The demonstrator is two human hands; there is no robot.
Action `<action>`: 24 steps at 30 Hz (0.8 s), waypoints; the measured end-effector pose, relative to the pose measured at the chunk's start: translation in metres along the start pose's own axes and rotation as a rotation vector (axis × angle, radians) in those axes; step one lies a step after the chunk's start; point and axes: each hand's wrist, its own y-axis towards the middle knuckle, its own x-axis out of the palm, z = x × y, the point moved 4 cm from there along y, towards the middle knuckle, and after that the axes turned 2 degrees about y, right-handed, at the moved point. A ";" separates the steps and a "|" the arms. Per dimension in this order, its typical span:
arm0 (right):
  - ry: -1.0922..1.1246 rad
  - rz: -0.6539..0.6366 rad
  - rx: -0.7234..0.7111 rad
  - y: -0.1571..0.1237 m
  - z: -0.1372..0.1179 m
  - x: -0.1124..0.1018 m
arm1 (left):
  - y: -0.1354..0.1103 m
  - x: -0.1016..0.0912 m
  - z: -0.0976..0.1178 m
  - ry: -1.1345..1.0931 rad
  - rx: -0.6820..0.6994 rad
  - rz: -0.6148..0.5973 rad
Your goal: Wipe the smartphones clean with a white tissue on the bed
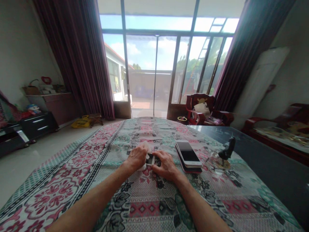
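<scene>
A small white phone [150,159] with a dark screen lies on the patterned tablecloth [145,196] between my hands. My left hand [136,157] is closed on a crumpled white tissue [146,145], which rests against the phone's left part and covers some of it. Gripping the phone's right side are the thumb and fingers of my right hand [166,165]. To the right of that hand, a larger white phone [189,154] lies face up on top of a dark, red-edged phone or case [193,170].
Right of the phones stands a clear glass dish [214,162] with a dark figurine [227,149]. A dark table surface [260,158] adjoins the cloth. Beyond are a red wooden chair [200,108], glass doors [154,74], and a black low cabinet [36,124] at left.
</scene>
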 end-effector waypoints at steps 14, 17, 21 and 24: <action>-0.002 0.001 -0.008 0.000 0.000 0.000 | -0.003 -0.006 0.004 0.005 -0.072 -0.026; 0.001 -0.001 -0.003 0.000 0.000 0.000 | -0.006 -0.007 0.017 -0.020 -0.008 -0.037; 0.005 0.006 -0.004 0.000 0.000 0.000 | -0.006 -0.007 0.018 -0.048 0.027 -0.026; 0.012 0.010 -0.004 0.000 0.000 0.000 | -0.001 -0.004 0.002 -0.031 -0.017 -0.024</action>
